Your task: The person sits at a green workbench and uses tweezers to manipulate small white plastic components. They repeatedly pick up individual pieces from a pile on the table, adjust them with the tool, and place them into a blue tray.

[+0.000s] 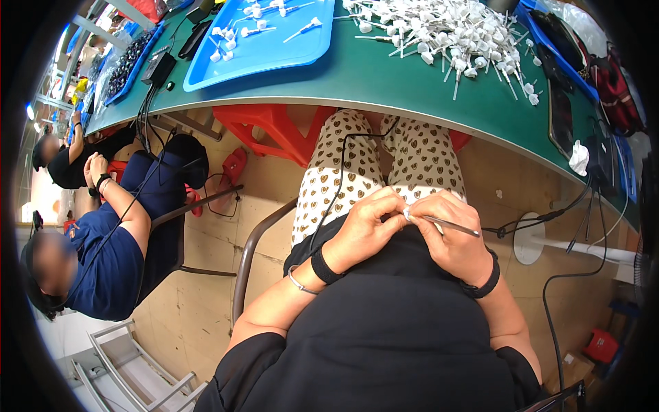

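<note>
Above my lap, my left hand (371, 230) and my right hand (449, 237) meet fingertip to fingertip. A small white piece (408, 214) shows between them, pinched by my left fingers; most of it is hidden. My right hand is closed round a slim metal tool (449, 225), pen-like in its hold, with its tail pointing right; its exact kind cannot be made out. On the green table ahead lies a heap of white plastic parts with thin stems (453, 34). Several similar parts (261, 26) lie spread in a blue tray (274, 62) to its left.
The green table (384, 82) curves across the front. Black cables hang at its right and across my lap. A red stool (274, 130) stands underneath. Two people sit at left, the nearer in a dark blue shirt (113, 264). A phone-like dark slab (559, 120) and crumpled tissue (579, 158) lie right.
</note>
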